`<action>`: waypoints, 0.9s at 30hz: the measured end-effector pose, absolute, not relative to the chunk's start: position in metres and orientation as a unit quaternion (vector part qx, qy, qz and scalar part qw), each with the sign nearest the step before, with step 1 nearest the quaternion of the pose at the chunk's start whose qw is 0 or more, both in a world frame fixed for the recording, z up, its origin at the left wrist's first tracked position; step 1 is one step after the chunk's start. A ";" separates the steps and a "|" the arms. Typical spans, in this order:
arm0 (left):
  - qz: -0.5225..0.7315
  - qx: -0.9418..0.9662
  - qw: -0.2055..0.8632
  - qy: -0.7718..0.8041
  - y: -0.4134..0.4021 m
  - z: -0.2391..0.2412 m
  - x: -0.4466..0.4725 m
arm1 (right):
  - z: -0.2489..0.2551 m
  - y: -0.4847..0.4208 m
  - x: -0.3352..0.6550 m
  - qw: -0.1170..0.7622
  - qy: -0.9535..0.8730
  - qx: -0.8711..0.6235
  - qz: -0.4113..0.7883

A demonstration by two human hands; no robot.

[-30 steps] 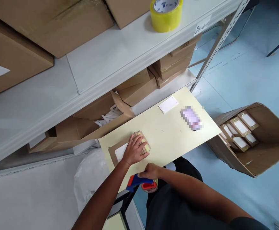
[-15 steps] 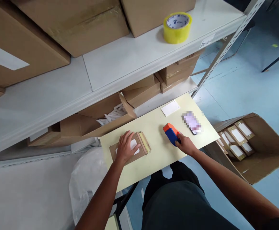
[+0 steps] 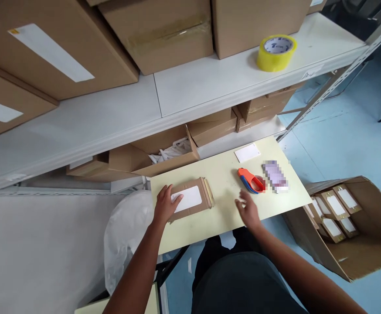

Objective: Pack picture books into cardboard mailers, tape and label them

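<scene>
My left hand (image 3: 164,206) rests at the left end of a flat cardboard package (image 3: 190,211), thumb over its white label (image 3: 190,198) and fingers spread toward the far edge. Yellowish tape shows along the package's right end. My right hand (image 3: 248,210) hovers above the table between the package and an orange and blue tape dispenser (image 3: 250,179). Its fingers are loosely bent and apart, holding nothing. The dispenser lies on its side, just beyond my right fingertips.
A white card (image 3: 247,152) and a blurred-out phone (image 3: 274,175) lie on the cream table (image 3: 184,235). An open carton (image 3: 370,248) with several labelled boxes stands at right. Above, a shelf (image 3: 190,93) bears cartons and a yellow tape roll (image 3: 276,53). An open box (image 3: 174,162) holds white items.
My right hand has let go of the tape dispenser, which now lies on the table, and has drawn back toward me. My left hand has shifted to the package's left end. The camera view has turned.
</scene>
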State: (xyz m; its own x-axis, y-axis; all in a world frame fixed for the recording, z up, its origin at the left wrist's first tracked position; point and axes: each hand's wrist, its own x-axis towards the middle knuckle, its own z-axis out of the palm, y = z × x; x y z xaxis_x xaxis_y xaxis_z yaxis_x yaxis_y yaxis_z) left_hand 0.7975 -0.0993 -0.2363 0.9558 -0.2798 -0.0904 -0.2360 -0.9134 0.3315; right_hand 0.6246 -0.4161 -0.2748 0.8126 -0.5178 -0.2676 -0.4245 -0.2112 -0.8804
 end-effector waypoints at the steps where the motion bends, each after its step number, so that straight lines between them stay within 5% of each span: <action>1: -0.064 0.973 0.181 -0.128 -0.099 -0.238 0.796 | -0.273 -0.394 0.628 0.622 0.338 -0.706 0.012; 4: -0.055 0.963 0.228 -0.133 -0.101 -0.238 0.795 | -0.272 -0.342 0.651 0.744 0.406 -0.513 0.135; 15: 0.060 0.945 0.273 -0.169 -0.104 -0.211 0.740 | -0.272 -0.298 0.673 0.799 0.435 -0.392 0.137; 23: 0.127 0.928 0.256 -0.238 -0.100 -0.233 0.678 | -0.265 -0.359 0.659 0.699 0.389 -0.570 0.189; 27: 0.104 0.925 0.261 -0.256 -0.105 -0.238 0.666 | -0.258 -0.385 0.649 0.622 0.297 -0.714 0.122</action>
